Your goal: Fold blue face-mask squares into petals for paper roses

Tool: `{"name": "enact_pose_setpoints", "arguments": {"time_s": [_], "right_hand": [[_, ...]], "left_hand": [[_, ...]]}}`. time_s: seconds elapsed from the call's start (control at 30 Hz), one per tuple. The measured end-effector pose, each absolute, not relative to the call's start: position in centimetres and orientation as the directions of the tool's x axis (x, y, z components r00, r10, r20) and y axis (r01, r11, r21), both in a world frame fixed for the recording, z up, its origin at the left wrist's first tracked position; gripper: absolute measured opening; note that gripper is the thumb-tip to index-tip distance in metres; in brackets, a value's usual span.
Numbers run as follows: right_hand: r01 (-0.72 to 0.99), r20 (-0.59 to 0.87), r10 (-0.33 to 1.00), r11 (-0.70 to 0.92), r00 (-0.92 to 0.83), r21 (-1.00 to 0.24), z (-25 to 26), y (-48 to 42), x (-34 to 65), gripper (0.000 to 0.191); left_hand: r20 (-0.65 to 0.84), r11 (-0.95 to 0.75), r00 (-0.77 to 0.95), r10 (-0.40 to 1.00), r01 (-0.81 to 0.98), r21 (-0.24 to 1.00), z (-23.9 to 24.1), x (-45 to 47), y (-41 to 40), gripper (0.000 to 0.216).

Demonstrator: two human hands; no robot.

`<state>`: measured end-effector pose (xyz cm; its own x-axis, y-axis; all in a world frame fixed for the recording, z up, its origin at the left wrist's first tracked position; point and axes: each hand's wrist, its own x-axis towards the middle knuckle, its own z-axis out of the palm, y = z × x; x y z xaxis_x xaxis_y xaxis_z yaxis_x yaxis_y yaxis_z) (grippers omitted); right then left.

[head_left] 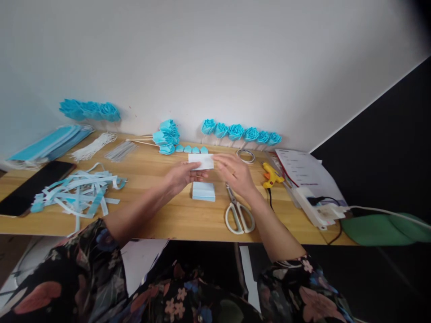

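Note:
A small white rectangular sheet (202,160) is held above the table, its thin material unclear as cloth or paper. My left hand (186,174) is closed on its lower left part, thumb on top and fingers beneath. At the sheet's right edge, my right hand (235,172) is closed with fingertips against the corner. Below them lies a neat stack of pale blue rectangles (204,191). White-handled scissors (239,217) rest just under my right hand, their blade tips partly hidden by it. Beyond the sheet stands a row of small folded blue pieces (191,150).
Blue fabric roses (235,132) lean along the wall, with more roses (167,137) on sticks. At left are face masks (50,142), cut strips (79,190), thin wires (121,150) and a phone (32,188). A yellow glue gun (271,175) and power strip (310,208) lie right.

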<state>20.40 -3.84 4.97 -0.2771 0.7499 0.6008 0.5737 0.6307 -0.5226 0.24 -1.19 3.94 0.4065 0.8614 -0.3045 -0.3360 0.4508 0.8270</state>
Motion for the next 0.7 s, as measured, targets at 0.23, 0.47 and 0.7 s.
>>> {"name": "enact_pose_setpoints", "arguments": {"time_s": [0.23, 0.47, 0.7], "right_hand": [[0.437, 0.392, 0.909, 0.414, -0.144, -0.799, 3.6, -1.4, 20.5, 0.029], [0.405, 0.390, 0.905, 0.425, -0.169, -0.810, 1.0, -2.5, 20.0, 0.030], [0.415, 0.483, 0.858, 0.509, -0.174, -0.754, 1.2, -2.9, 19.8, 0.036]], "left_hand": [[-0.190, 0.350, 0.386, 0.903, -0.402, 0.846, 2.6, 0.2, -0.8, 0.017], [-0.156, 0.318, 0.374, 0.914, -0.426, 0.847, 1.4, -0.2, -1.2, 0.026], [-0.202, 0.382, 0.407, 0.891, -0.427, 0.820, 1.5, -0.2, -1.1, 0.019]]}}
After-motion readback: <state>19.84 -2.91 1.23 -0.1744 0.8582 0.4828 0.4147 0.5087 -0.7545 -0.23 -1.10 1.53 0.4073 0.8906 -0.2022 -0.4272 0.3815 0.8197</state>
